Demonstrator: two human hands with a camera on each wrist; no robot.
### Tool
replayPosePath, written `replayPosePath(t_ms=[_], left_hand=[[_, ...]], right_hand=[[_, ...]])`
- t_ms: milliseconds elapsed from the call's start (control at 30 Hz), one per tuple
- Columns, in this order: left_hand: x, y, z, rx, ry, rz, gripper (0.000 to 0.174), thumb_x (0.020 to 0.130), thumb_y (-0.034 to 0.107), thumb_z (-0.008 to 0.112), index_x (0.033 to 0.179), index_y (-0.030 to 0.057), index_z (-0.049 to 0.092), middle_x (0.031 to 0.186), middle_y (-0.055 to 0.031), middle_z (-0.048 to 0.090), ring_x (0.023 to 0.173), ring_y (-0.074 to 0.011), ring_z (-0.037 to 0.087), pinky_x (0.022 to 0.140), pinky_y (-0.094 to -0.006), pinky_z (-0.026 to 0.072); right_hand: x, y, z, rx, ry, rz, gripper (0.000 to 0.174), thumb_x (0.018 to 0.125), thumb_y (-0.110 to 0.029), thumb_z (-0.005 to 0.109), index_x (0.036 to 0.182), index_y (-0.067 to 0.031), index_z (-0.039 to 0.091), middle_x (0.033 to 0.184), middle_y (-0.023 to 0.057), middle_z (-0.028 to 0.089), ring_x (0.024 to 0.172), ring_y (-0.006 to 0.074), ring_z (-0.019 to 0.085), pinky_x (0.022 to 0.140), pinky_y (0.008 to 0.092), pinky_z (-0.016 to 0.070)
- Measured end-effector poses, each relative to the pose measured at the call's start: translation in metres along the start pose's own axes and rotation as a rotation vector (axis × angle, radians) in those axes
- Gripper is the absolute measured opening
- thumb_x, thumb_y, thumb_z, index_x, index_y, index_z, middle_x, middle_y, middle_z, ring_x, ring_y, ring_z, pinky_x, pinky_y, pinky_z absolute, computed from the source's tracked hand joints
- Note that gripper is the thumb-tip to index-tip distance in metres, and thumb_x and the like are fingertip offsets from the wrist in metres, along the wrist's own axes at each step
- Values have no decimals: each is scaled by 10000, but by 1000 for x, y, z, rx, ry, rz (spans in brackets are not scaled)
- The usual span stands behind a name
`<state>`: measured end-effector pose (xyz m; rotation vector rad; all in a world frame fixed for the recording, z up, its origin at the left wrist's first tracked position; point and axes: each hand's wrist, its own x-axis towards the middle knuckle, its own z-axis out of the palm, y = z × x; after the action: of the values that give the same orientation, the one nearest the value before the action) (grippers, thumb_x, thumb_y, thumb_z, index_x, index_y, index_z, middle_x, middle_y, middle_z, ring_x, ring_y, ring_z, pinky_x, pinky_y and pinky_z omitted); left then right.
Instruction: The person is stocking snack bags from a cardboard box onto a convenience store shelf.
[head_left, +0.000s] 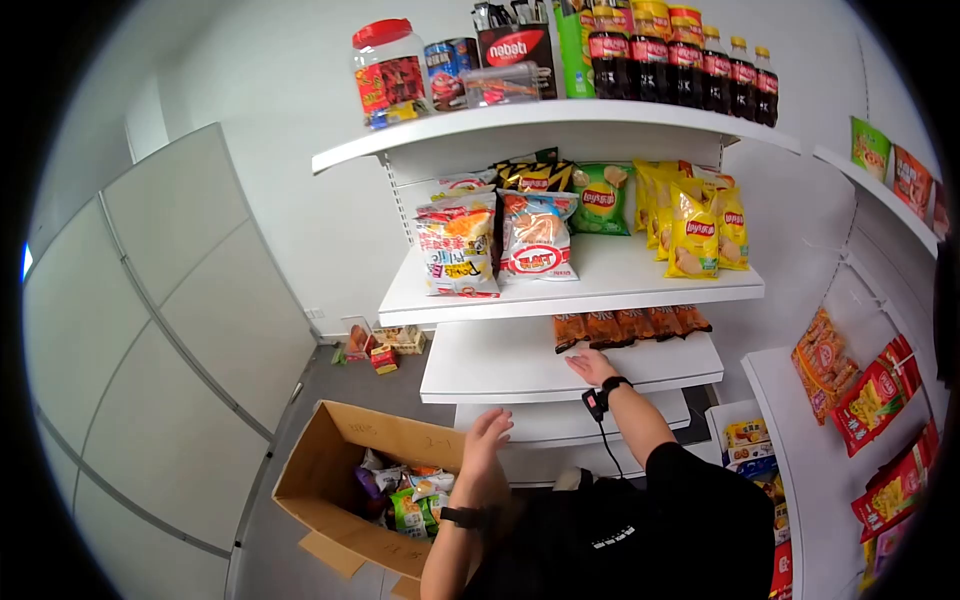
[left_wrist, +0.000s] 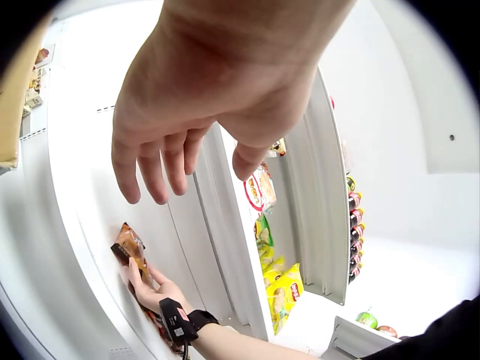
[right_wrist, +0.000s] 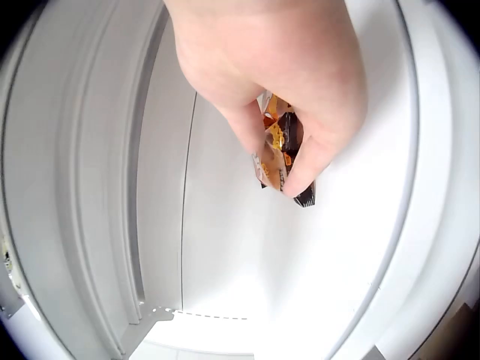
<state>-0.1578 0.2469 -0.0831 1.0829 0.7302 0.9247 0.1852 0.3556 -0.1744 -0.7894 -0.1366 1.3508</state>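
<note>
My right hand is at the left end of a row of orange-brown snack bags on the third shelf down. In the right wrist view, the thumb and fingers of the right hand grip either side of the end snack bag, partly hiding it. My left hand hangs in the air beside the cardboard box, holding nothing. Its fingers hang loose and apart in the left wrist view, where the left hand looms in front of the shelves and the end snack bag shows beyond.
A cardboard box with assorted snack packets stands on the floor at left. Above, one shelf carries chip bags; the top shelf holds bottles and a red-lidded jar. Another rack stands at right.
</note>
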Motion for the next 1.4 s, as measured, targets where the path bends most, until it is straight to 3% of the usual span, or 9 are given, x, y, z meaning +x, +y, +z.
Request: replayPosePath(t_ms=[67,367,500,767,900,1033,1200,1400], left_hand=[[-25,16,6,6,-16,-20,401,907,234,531,1240,23,456,1182,-88,562,1068,-173,539,887,-313,437],[-103,22,28,-13,-53,-82,373,908,234,528,1212,22,482,1176,-100,570,1044,-179,560,874,-312,442],[-137,24,45,-46,-64,-71,371,909,235,526,1207,18,483,1170,-108,570,1049,-193,562,890,-330,444],[-215,-14,47,-201,125,-87,378,896,245,559,1193,20,498,1129,-107,591,1038,-198,570,875,-323,456],[-280,-25,59,-223,195,-114,379,917,274,517,1213,41,485,1144,-90,581,1017,-189,578,863,-328,466],[-335,-47,49,-214,312,-148,373,921,267,503,1203,25,491,1137,-105,582,1022,-190,577,855,-324,469],[-381,-56,29,-176,397,-141,371,920,276,493,1188,20,504,1133,-114,586,1022,-195,576,858,-332,470],[-412,-48,-12,-207,473,-138,397,918,281,492,1198,1,484,1135,-124,584,1032,-205,570,862,-342,469]], right_hand=[[-32,5,-3,-53,-80,31,330,891,-77,457,1156,101,374,1236,267,434,1140,359,479,980,400,439],[-190,47,-41,-30,-82,194,267,865,-84,516,1057,95,468,1161,232,513,1090,326,523,984,383,431],[-253,54,-58,-44,-31,158,264,862,-84,518,1045,100,466,1159,232,512,1094,321,523,974,377,442],[-344,60,-127,107,31,172,251,850,-88,530,1029,85,488,1096,218,537,1062,324,531,948,389,461],[-419,70,-168,169,-41,112,187,850,-79,537,964,70,527,1017,158,584,995,285,575,917,354,484],[-496,80,-185,201,159,157,195,864,-86,520,989,64,523,1049,164,569,1016,274,567,923,338,483],[-536,98,-202,188,200,202,253,855,-79,528,1054,74,493,1091,163,547,1048,269,550,933,321,476],[-528,148,-166,194,169,261,223,842,-65,538,1006,82,502,1058,179,545,1053,289,539,950,344,469]])
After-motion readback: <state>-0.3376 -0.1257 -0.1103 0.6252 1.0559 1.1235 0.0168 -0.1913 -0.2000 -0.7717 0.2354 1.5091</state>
